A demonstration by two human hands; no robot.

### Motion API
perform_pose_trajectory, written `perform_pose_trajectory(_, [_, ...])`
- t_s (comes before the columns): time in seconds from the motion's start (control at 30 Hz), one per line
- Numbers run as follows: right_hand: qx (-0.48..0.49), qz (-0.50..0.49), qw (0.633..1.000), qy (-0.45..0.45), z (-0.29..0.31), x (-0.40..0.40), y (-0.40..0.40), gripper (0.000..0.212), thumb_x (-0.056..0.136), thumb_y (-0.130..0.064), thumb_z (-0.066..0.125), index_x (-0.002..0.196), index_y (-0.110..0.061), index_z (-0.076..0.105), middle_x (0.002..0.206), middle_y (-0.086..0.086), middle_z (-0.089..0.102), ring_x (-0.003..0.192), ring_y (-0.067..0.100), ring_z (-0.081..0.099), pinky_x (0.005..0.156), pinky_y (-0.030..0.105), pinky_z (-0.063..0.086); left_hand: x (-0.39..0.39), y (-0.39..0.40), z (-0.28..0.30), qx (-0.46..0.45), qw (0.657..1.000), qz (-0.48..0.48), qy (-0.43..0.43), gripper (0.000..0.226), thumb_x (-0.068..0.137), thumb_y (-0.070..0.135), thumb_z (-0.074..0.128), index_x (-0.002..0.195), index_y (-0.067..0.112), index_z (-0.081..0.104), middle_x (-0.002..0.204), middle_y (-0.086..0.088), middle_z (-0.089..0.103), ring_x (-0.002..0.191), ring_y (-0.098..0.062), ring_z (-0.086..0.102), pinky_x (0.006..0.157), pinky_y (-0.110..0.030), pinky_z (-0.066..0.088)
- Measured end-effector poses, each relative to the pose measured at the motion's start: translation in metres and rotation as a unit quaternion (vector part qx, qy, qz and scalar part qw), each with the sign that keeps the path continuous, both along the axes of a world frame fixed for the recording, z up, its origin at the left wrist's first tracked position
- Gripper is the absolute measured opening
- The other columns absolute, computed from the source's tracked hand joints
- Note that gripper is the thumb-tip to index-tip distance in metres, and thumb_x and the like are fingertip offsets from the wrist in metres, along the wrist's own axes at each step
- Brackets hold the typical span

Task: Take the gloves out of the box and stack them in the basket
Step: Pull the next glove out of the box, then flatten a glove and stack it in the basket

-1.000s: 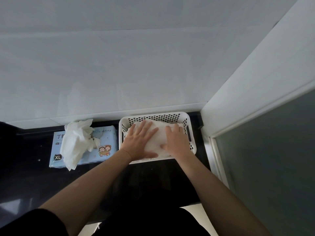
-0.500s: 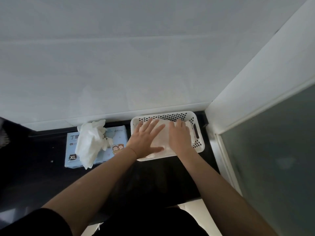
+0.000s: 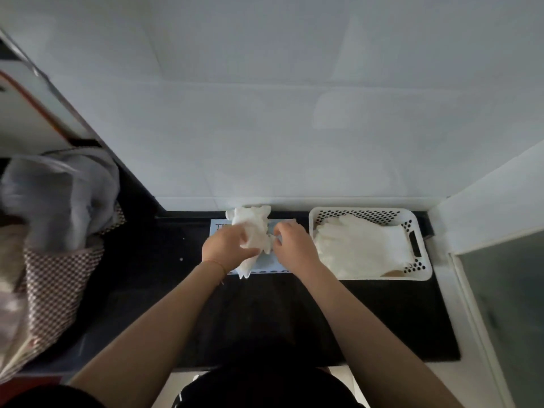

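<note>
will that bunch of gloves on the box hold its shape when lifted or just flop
Probably flop: the gloves look thin and crumpled, one end drooping past the left hand. Likely very light. They may snag together, since the bunch hangs as one clump.

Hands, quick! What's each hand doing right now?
Left hand: fingers grip the bunch of white gloves sticking out of the box.
Right hand: fingers curled, pinching the same bunch at its right edge.

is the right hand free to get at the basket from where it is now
Probably yes. The right hand sits just beside the basket with nothing between them, and the basket's top is open. But its fingers pinch the gloves over the box.
</note>
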State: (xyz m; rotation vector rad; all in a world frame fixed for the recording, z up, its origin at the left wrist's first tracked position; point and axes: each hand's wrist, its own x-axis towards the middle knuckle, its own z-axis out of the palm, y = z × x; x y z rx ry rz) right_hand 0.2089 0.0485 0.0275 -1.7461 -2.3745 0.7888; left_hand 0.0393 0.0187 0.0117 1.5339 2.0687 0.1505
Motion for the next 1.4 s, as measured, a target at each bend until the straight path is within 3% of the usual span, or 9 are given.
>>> perform_pose_trajectory(0.13, [-0.014, -0.03, 0.999, 0.014, 0.009, -0.013, -0.003, 0.016, 0.093, -0.016, 0.053, 0.106, -0.011, 0.062, 0.105, 0.0, 0.055, 0.096, 0.02, 0.055, 0.082, 0.036, 0.05, -0.015, -0.002, 0.001, 0.005, 0.998, 0.005, -0.061, 0.016, 0.089, 0.039, 0.064, 0.084, 0.024, 0.068, 0.088, 0.008, 0.067, 0.083, -0.016, 0.064, 0.076, -0.034, 0.055])
perform_pose_trajectory(0.27, [-0.014, -0.066, 0.997, 0.037, 0.02, -0.015, -0.004, 0.014, 0.095, -0.017, 0.051, 0.103, -0.013, 0.061, 0.1, -0.002, 0.049, 0.087, 0.02, 0.055, 0.071, 0.03, 0.044, -0.023, 0.005, 0.016, 0.036, 0.997, -0.019, -0.071, 0.038, 0.099, 0.035, 0.051, 0.064, 0.021, 0.052, 0.062, 0.004, 0.053, 0.063, -0.018, 0.053, 0.059, -0.029, 0.043])
perform_pose_trajectory(0.37, [-0.021, -0.099, 0.993, 0.064, 0.033, -0.013, -0.002, 0.016, 0.098, -0.02, 0.048, 0.105, -0.016, 0.062, 0.106, -0.003, 0.054, 0.085, 0.018, 0.06, 0.063, 0.024, 0.044, -0.028, 0.013, 0.033, 0.068, 0.995, -0.031, -0.073, 0.042, 0.101, 0.034, 0.046, 0.065, 0.013, 0.048, 0.059, 0.0, 0.047, 0.057, -0.018, 0.045, 0.058, -0.033, 0.042])
perform_pose_trajectory(0.6, [-0.005, -0.125, 0.982, 0.143, 0.068, -0.007, 0.002, 0.016, 0.096, -0.017, 0.053, 0.108, -0.017, 0.064, 0.104, -0.004, 0.063, 0.094, 0.014, 0.061, 0.08, 0.029, 0.05, -0.03, 0.03, 0.074, 0.179, 0.973, 0.013, -0.143, 0.023, 0.095, 0.036, 0.059, 0.082, 0.018, 0.063, 0.072, 0.008, 0.06, 0.067, -0.009, 0.055, 0.061, -0.025, 0.044])
perform_pose_trajectory(0.83, [0.064, 0.001, 0.974, 0.218, 0.112, -0.009, 0.007, 0.074, 0.075, -0.039, 0.081, 0.138, -0.036, 0.042, 0.13, -0.006, 0.044, 0.122, 0.011, 0.043, 0.099, 0.027, 0.039, -0.016, 0.044, 0.122, 0.17, 0.928, 0.027, -0.329, 0.031, 0.094, 0.029, 0.061, 0.066, 0.016, 0.058, 0.061, 0.009, 0.051, 0.056, -0.006, 0.044, 0.052, -0.014, 0.034])
perform_pose_trajectory(0.97, [0.157, -0.009, 0.965, 0.208, 0.126, -0.011, 0.007, 0.051, 0.078, -0.028, 0.078, 0.124, -0.023, 0.056, 0.114, -0.004, 0.059, 0.105, 0.017, 0.055, 0.091, 0.038, 0.047, -0.004, 0.044, 0.13, 0.127, 0.907, 0.018, -0.401, 0.036, 0.093, 0.032, 0.061, 0.066, 0.009, 0.058, 0.061, 0.006, 0.048, 0.058, -0.009, 0.044, 0.057, -0.017, 0.037])
perform_pose_trajectory(1.1, [0.122, -0.077, 0.953, 0.268, 0.133, -0.001, 0.001, 0.009, 0.093, -0.024, 0.062, 0.099, -0.017, 0.064, 0.073, -0.007, 0.059, 0.065, 0.008, 0.054, 0.061, 0.024, 0.047, 0.005, 0.039, 0.128, 0.078, 0.874, 0.028, -0.479, 0.057, 0.093, 0.053, 0.051, 0.086, -0.001, 0.067, 0.077, -0.005, 0.061, 0.073, -0.017, 0.059, 0.07, -0.03, 0.05])
perform_pose_trajectory(1.23, [0.065, -0.157, 0.936, 0.308, 0.138, 0.008, 0.002, 0.022, 0.093, -0.037, 0.061, 0.082, -0.018, 0.065, 0.064, -0.007, 0.056, 0.056, 0.002, 0.048, 0.054, 0.015, 0.039, 0.011, 0.031, 0.125, 0.051, 0.874, -0.058, -0.48, 0.066, 0.08, 0.069, 0.06, 0.097, 0.006, 0.068, 0.091, -0.002, 0.067, 0.084, -0.016, 0.063, 0.078, -0.034, 0.05])
perform_pose_trajectory(1.4, [-0.046, -0.246, 0.904, 0.348, 0.149, 0.031, 0.006, 0.034, 0.09, -0.034, 0.055, 0.063, -0.017, 0.041, 0.057, -0.007, 0.033, 0.053, 0.01, 0.031, 0.056, 0.03, 0.027, 0.022, 0.03, 0.124, 0.054, 0.892, -0.051, -0.446, 0.019, 0.089, 0.029, 0.072, 0.084, 0.011, 0.071, 0.074, 0.003, 0.064, 0.068, -0.011, 0.058, 0.068, -0.025, 0.046])
